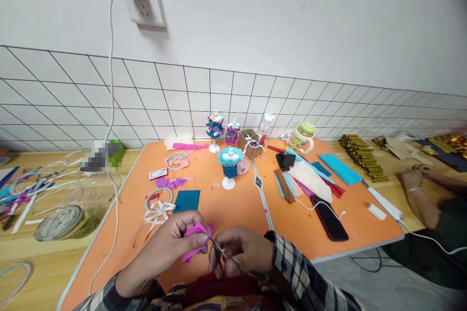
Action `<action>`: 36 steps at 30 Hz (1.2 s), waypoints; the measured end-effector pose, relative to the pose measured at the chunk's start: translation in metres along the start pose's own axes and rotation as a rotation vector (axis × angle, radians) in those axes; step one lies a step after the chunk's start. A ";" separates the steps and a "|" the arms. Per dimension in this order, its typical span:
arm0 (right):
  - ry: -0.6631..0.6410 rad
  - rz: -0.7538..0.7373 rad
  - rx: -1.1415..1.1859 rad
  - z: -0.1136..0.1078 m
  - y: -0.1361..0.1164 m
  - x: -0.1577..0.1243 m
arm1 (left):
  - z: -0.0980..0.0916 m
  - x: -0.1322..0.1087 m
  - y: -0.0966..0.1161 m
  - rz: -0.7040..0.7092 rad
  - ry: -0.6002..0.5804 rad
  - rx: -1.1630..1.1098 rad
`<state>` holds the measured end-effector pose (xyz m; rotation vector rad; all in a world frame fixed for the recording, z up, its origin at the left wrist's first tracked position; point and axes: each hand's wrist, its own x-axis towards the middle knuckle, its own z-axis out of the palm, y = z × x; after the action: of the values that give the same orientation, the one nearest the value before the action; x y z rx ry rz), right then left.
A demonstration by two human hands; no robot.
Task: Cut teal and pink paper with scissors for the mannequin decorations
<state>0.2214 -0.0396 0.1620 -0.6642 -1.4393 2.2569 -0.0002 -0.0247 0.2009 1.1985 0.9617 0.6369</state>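
Observation:
My left hand is closed on a small piece of pink crepe paper, pinched between thumb and fingers. My right hand grips small scissors, whose blades meet the edge of the pink paper. Both hands hover just above the near edge of the orange folding table. A dark teal paper square and loops of white tape lie just beyond my left hand.
Small paper flowers on white stands stand mid-table, with a cardboard box, a green-lidded bottle, stacked coloured papers and a black phone to the right. Another person's hands rest at far right. A tape roll lies left.

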 end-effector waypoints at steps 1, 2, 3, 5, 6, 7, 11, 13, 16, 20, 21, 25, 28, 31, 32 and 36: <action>-0.007 0.004 0.001 0.000 0.000 0.000 | 0.000 0.000 0.000 -0.002 -0.005 0.005; -0.006 0.009 0.003 0.000 -0.001 0.000 | 0.000 -0.001 0.001 -0.003 -0.007 0.006; 0.002 0.014 0.004 0.000 -0.002 0.000 | 0.000 -0.001 0.001 -0.006 -0.007 0.005; 0.026 0.020 0.007 0.001 -0.004 0.000 | 0.000 -0.001 0.001 -0.010 0.001 0.003; 0.032 0.022 0.004 0.001 -0.005 0.000 | 0.000 -0.001 0.001 -0.012 0.006 0.003; 0.027 0.026 0.003 0.001 -0.005 0.001 | 0.000 -0.001 0.002 -0.013 0.007 0.005; -0.033 0.003 -0.002 -0.001 -0.006 0.001 | 0.003 -0.001 0.004 -0.006 -0.026 0.026; -0.036 -0.002 -0.008 0.000 -0.007 0.002 | 0.003 -0.001 0.004 0.000 -0.045 0.027; 0.004 0.022 -0.003 0.001 -0.007 0.003 | 0.003 0.000 0.003 -0.009 -0.056 0.023; -0.005 0.019 -0.006 -0.001 -0.006 0.002 | 0.002 -0.001 0.002 -0.032 -0.055 0.035; -0.028 0.018 -0.014 -0.001 -0.005 0.002 | 0.002 -0.001 0.002 -0.037 -0.061 0.035; -0.032 0.028 -0.027 -0.003 -0.006 0.003 | 0.002 -0.002 0.001 -0.059 -0.067 0.038; 0.028 0.045 -0.002 -0.001 -0.007 0.006 | 0.001 -0.001 -0.003 -0.036 -0.041 0.014; 0.054 0.057 0.012 -0.001 -0.009 0.010 | 0.000 0.004 -0.008 0.002 0.026 -0.062; 0.059 0.058 0.005 -0.002 -0.009 0.012 | -0.001 0.005 -0.009 0.004 0.044 -0.086; 0.073 0.037 -0.065 -0.009 -0.009 0.015 | -0.002 0.010 -0.008 -0.024 0.065 -0.101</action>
<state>0.2147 -0.0216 0.1639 -0.7913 -1.4819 2.1974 0.0021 -0.0174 0.1903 1.0806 0.9855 0.7007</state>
